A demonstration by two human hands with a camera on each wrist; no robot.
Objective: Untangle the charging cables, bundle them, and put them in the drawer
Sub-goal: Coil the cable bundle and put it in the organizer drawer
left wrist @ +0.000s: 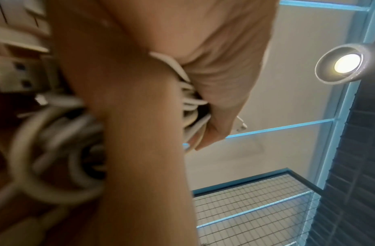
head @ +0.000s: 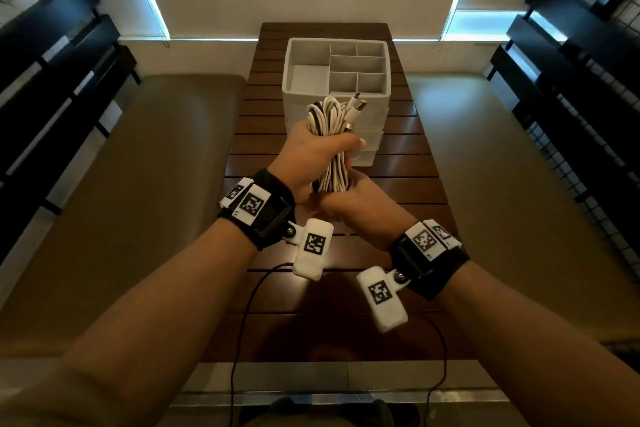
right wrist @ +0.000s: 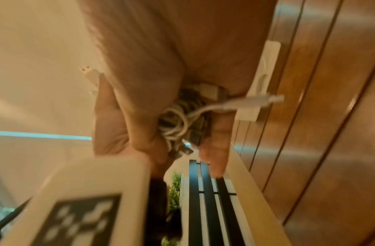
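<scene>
A folded bundle of white and dark charging cables point(head: 330, 128) stands upright above the wooden table, plugs point(head: 357, 104) poking out at its top. My left hand point(head: 313, 152) grips the bundle's middle, thumb wrapped across the front. My right hand point(head: 353, 198) holds its lower end from below. The left wrist view shows cable loops point(left wrist: 56, 149) and strands point(left wrist: 190, 103) pressed in the fist. In the right wrist view, coils point(right wrist: 178, 123) and a white plug point(right wrist: 256, 99) show between curled fingers. The white drawer unit point(head: 337, 80) stands right behind the hands, its drawers shut.
The slatted wooden table point(head: 408, 149) runs away from me. The unit's top tray has several empty compartments point(head: 356, 64). Beige benches point(head: 145, 166) flank the table, dark slatted backs point(head: 52, 55) beyond them. Thin black sensor wires point(head: 249, 305) hang from both wrists.
</scene>
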